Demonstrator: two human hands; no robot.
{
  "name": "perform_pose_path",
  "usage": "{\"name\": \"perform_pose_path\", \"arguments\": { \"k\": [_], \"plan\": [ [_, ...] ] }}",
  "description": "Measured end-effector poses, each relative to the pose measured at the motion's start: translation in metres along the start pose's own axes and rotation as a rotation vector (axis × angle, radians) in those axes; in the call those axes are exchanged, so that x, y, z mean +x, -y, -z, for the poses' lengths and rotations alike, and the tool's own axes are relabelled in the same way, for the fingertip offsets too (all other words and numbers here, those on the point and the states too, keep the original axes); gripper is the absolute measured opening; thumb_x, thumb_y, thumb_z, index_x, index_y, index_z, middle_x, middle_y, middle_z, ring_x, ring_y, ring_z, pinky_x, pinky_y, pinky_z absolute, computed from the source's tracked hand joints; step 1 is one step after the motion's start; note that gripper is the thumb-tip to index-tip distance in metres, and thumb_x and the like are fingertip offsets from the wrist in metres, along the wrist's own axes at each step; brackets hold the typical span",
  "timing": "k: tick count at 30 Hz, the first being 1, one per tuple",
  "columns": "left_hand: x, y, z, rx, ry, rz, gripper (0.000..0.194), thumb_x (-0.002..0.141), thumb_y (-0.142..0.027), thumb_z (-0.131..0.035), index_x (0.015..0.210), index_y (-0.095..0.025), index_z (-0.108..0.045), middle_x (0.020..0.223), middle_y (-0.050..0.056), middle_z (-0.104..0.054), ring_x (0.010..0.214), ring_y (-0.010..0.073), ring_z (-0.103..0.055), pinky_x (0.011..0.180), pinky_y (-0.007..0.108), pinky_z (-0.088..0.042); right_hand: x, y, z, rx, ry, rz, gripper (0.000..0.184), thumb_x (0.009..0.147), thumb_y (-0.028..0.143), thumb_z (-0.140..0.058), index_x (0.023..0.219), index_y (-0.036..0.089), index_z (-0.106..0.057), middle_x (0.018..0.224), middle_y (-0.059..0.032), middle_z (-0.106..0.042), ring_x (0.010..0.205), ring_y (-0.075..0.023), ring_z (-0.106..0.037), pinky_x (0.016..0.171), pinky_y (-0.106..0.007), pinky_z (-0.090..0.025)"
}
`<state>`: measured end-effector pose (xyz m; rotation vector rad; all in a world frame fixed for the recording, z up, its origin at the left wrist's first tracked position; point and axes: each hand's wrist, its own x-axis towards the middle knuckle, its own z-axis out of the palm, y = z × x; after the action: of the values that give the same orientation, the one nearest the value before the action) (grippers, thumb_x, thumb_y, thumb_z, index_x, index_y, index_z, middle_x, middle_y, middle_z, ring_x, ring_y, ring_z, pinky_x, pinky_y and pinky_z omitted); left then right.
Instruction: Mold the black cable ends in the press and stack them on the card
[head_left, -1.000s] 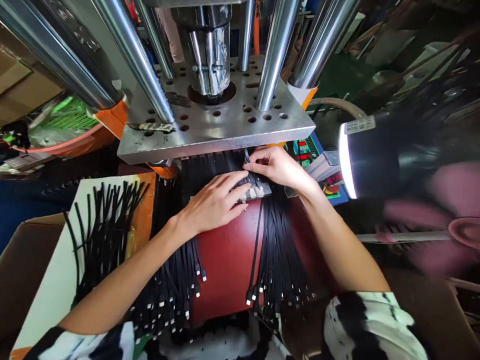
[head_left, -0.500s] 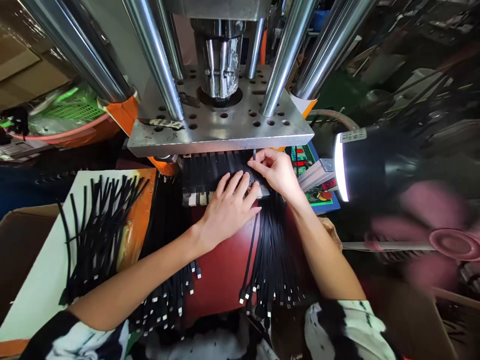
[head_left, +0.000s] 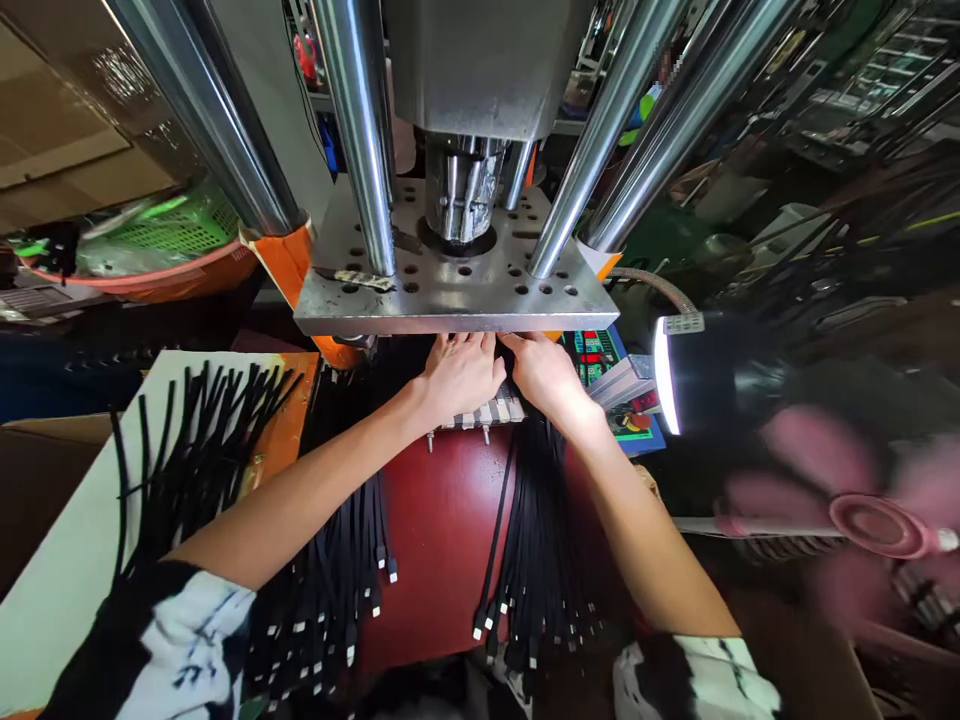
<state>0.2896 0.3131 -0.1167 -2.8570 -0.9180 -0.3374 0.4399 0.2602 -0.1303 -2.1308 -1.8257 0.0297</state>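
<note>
My left hand (head_left: 463, 376) lies over a slotted fixture (head_left: 491, 412) with light and dark stripes along its front edge. Its fingers stretch forward, tips partly hidden beneath the steel plate (head_left: 457, 322). Beside it, my right hand (head_left: 546, 372) reaches under the same plate at the fixture's right side; the index finger points forward, the rest are hidden. Two small pins stick out of the fixture's front. A bundle of black cables (head_left: 529, 540) with pale plug ends hangs below my right hand. More black cables (head_left: 337, 570) hang on the left.
Steel columns (head_left: 352, 130) rise around the plate. On the left, a white board (head_left: 56, 540) carries loose black cables (head_left: 202, 440). A lit lamp (head_left: 667, 375) and a control panel (head_left: 637, 420) stand at right, near a spinning pink fan (head_left: 877, 525). A dark red surface (head_left: 435, 540) lies in front.
Both hands have moved forward to the plate's edge, and the fixture sits farther under it. My right thumb and finger no longer show pinched at a cable. The view has tilted up.
</note>
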Motion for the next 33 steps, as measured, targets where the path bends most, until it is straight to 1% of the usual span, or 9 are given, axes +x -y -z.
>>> {"name": "perform_pose_path", "arguments": {
  "k": [5, 11, 14, 17, 20, 24, 29, 31, 33],
  "plan": [
    [0.027, 0.016, -0.002, 0.013, -0.055, -0.058, 0.038, 0.105, -0.019, -0.042, 0.109, -0.006, -0.078, 0.111, 0.020, -0.081, 0.099, 0.0281, -0.075, 0.097, 0.039, -0.053, 0.012, -0.016, -0.014, 0.149, -0.058, 0.087, 0.062, 0.096, 0.006, -0.037, 0.146, 0.018, -0.072, 0.139, -0.0180, -0.070, 0.131, -0.0327, -0.065, 0.112, -0.045, -0.054],
    [0.044, 0.028, -0.008, 0.014, -0.114, -0.098, 0.033, 0.099, -0.014, -0.047, 0.095, -0.010, -0.080, 0.101, 0.018, -0.081, 0.088, 0.0278, -0.070, 0.091, 0.039, -0.051, -0.006, -0.028, -0.017, 0.217, -0.124, 0.133, 0.069, 0.094, 0.005, -0.035, 0.156, 0.018, -0.062, 0.129, -0.0150, -0.069, 0.123, -0.0265, -0.066, 0.110, -0.041, -0.054],
    [0.046, 0.030, -0.011, 0.002, -0.127, -0.106, 0.034, 0.098, -0.012, -0.046, 0.097, -0.010, -0.080, 0.099, 0.018, -0.081, 0.085, 0.0271, -0.070, 0.090, 0.039, -0.051, -0.033, -0.028, -0.010, 0.161, -0.122, 0.117, 0.067, 0.094, 0.002, -0.037, 0.151, 0.019, -0.068, 0.120, -0.0126, -0.069, 0.110, -0.0233, -0.070, 0.101, -0.035, -0.056],
    [0.051, 0.031, -0.013, -0.029, -0.129, -0.097, 0.035, 0.099, -0.013, -0.045, 0.105, -0.010, -0.080, 0.101, 0.016, -0.082, 0.083, 0.0254, -0.070, 0.091, 0.038, -0.053, -0.050, -0.018, 0.002, -0.061, -0.046, 0.062, 0.064, 0.096, 0.002, -0.041, 0.147, 0.024, -0.072, 0.125, -0.0126, -0.068, 0.103, -0.0234, -0.072, 0.090, -0.031, -0.057],
    [0.055, 0.031, -0.013, -0.066, -0.117, -0.064, 0.034, 0.099, -0.012, -0.046, 0.106, -0.011, -0.079, 0.099, 0.014, -0.082, 0.085, 0.0254, -0.071, 0.094, 0.037, -0.054, -0.042, 0.002, 0.012, -0.239, 0.047, 0.019, 0.067, 0.098, 0.003, -0.043, 0.158, 0.026, -0.061, 0.130, -0.0153, -0.068, 0.103, -0.0267, -0.074, 0.087, -0.033, -0.058],
    [0.054, 0.026, -0.009, -0.107, -0.100, -0.026, 0.035, 0.099, -0.009, -0.046, 0.114, -0.012, -0.078, 0.105, 0.012, -0.083, 0.093, 0.0246, -0.072, 0.100, 0.036, -0.054, -0.008, 0.020, 0.016, -0.275, 0.078, -0.005, 0.063, 0.103, 0.007, -0.035, 0.160, 0.019, -0.057, 0.141, -0.0235, -0.065, 0.112, -0.0332, -0.074, 0.094, -0.041, -0.058],
    [0.046, 0.016, 0.010, -0.155, -0.053, -0.003, 0.041, 0.097, -0.004, -0.043, 0.126, -0.008, -0.073, 0.122, 0.018, -0.081, 0.110, 0.0261, -0.074, 0.105, 0.038, -0.054, -0.004, 0.016, 0.015, -0.193, 0.055, 0.039, 0.071, 0.096, 0.003, -0.039, 0.165, 0.018, -0.051, 0.140, -0.0219, -0.066, 0.116, -0.0317, -0.073, 0.100, -0.042, -0.058],
    [0.026, 0.011, 0.026, -0.189, -0.025, -0.029, 0.044, 0.099, -0.006, -0.042, 0.133, -0.005, -0.069, 0.134, 0.021, -0.076, 0.120, 0.0268, -0.073, 0.109, 0.039, -0.053, -0.028, 0.009, 0.014, -0.145, 0.044, 0.070, 0.077, 0.093, 0.000, -0.038, 0.166, 0.018, -0.048, 0.137, -0.0183, -0.067, 0.117, -0.0278, -0.072, 0.102, -0.039, -0.057],
    [-0.020, 0.005, 0.046, -0.233, 0.012, -0.082, 0.045, 0.101, -0.010, -0.041, 0.138, -0.007, -0.068, 0.146, 0.020, -0.071, 0.130, 0.0263, -0.070, 0.114, 0.040, -0.052, -0.070, -0.001, 0.010, -0.018, -0.006, 0.114, 0.075, 0.093, 0.001, -0.034, 0.165, 0.017, -0.050, 0.135, -0.0163, -0.067, 0.119, -0.0248, -0.071, 0.104, -0.038, -0.056]
  ]
}}
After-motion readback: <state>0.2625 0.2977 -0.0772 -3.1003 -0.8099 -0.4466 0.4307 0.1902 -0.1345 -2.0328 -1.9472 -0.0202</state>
